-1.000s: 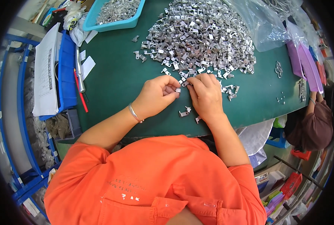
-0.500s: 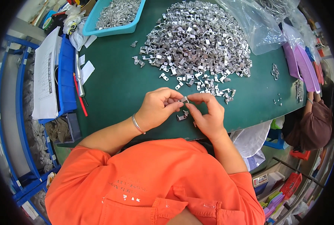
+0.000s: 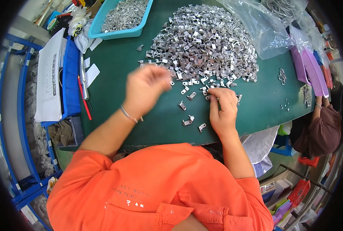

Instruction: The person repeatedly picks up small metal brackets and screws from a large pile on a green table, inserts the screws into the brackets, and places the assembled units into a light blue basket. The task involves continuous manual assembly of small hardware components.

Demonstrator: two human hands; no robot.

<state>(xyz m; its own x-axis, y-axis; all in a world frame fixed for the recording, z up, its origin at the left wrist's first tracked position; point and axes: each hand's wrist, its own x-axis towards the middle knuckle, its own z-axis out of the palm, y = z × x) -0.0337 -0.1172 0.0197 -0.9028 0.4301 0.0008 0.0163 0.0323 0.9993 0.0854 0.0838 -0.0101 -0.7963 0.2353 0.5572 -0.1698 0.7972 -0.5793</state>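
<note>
A large heap of small bent metal brackets (image 3: 206, 42), each with a hole, lies on the green table. At the heap's near edge, my right hand (image 3: 223, 111) has its thumb and forefinger closed on a small metal bracket (image 3: 208, 97), partly hidden by the fingertips. My left hand (image 3: 145, 87) is raised by the heap's left front edge, its curled fingers smeared by motion; whether they hold anything does not show. Between the hands and nearer me lie several loose brackets, among them one bracket (image 3: 182, 105) and another bracket (image 3: 202, 127).
A light-blue basket (image 3: 119, 35) of metal parts stands at the far left. Left of the heap are a red pen (image 3: 84, 98), a metal tool (image 3: 83, 77) and a blue bin (image 3: 71, 81) with papers. Clear plastic (image 3: 269, 38) and a purple tray (image 3: 312, 73) lie right, near another person (image 3: 321, 131).
My hands have parted from a bracket both were fingering. The left has swung left and away from me; the right has reached the heap's near edge. Loose brackets now show between them.
</note>
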